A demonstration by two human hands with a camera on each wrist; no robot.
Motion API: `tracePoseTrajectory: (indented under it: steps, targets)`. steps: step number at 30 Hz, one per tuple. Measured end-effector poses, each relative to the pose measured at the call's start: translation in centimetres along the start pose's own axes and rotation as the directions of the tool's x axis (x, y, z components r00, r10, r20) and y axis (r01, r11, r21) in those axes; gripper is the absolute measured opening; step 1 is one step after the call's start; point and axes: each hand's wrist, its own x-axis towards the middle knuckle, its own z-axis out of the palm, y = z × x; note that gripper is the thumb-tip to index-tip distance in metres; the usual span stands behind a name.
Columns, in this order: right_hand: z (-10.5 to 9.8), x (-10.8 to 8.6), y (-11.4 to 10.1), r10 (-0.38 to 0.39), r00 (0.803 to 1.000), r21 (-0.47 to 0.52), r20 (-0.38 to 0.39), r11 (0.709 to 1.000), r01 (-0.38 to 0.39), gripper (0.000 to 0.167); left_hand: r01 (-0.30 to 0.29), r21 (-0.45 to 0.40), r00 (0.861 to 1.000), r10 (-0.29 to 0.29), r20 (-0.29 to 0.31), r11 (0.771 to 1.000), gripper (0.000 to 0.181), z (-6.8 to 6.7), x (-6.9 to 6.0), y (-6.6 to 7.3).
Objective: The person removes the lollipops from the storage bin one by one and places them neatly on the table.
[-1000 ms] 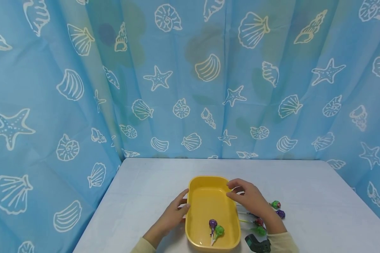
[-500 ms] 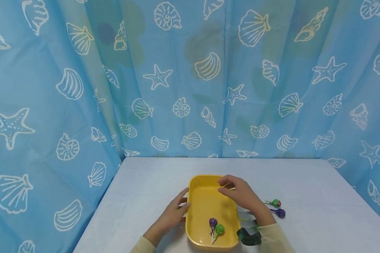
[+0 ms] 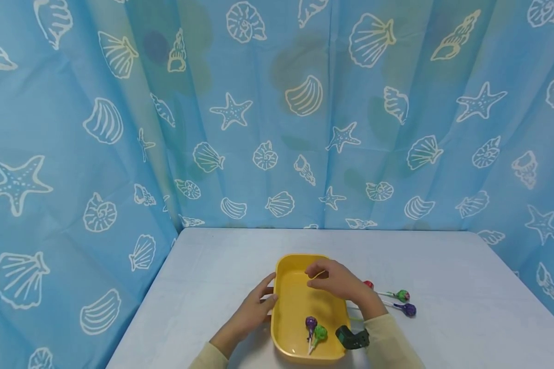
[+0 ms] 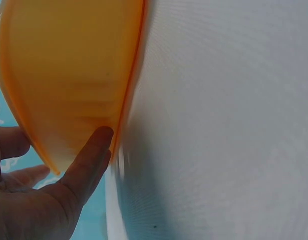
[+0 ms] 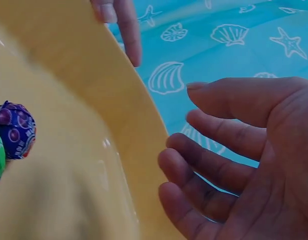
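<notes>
My left hand (image 3: 251,312) holds the left long side of a yellow tray (image 3: 282,335), thumb at the rim and fingers against the outer wall (image 4: 68,100). A purple-wrapped lollipop (image 3: 311,323) and a green-wrapped lollipop (image 3: 320,333) lie together in the tray's near end. Over its far part hovers my right hand (image 3: 337,279), fingers loosely bent and nothing between them. In the right wrist view, that hand (image 5: 264,160) shows a bare palm, with the purple lollipop (image 5: 18,130) at the left edge.
Right of the tray, a red lollipop (image 3: 368,284), a green one (image 3: 402,295) and a purple one (image 3: 407,309) lie on the white table (image 3: 461,307); my right forearm hides others there. A black wrist camera (image 3: 352,338) overlaps the tray's right rim. A blue shell-print curtain (image 3: 277,128) stands behind.
My right hand has moved left, from the tray's right rim to over its inside. A red lollipop has come into view behind the forearm. The left hand stays on the tray.
</notes>
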Motion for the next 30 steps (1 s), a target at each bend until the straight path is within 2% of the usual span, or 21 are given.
tracePoseTrajectory:
  steps: [6,11,16,26,30]
  targets:
    - [0.4,0.2,0.1,-0.007,0.988,-0.018,0.156,1.0,0.01,0.023,0.005,0.001,1.0,-0.005,-0.005,1.0,0.06,0.1,-0.1,0.0]
    - [0.5,0.4,-0.3,0.05,0.962,-0.046,0.268,0.998,-0.039,0.021,-0.007,0.005,1.0,0.007,-0.01,1.0,0.06,0.0,-0.1,0.0]
    - [0.9,0.4,-0.8,0.086,0.928,-0.077,0.363,0.995,-0.062,0.025,-0.022,-0.004,1.0,0.022,-0.004,1.0,0.06,-0.1,-0.1,0.0]
    - [2.2,0.7,-0.9,0.22,0.878,-0.175,0.426,0.972,-0.159,0.029,-0.02,-0.001,1.0,0.02,-0.002,1.0,0.06,-0.1,-0.2,-0.1]
    - [2.5,1.0,-0.7,0.237,0.862,-0.182,0.447,0.968,-0.172,0.03,-0.027,-0.005,1.0,0.027,0.002,1.0,0.059,-0.1,-0.2,-0.1]
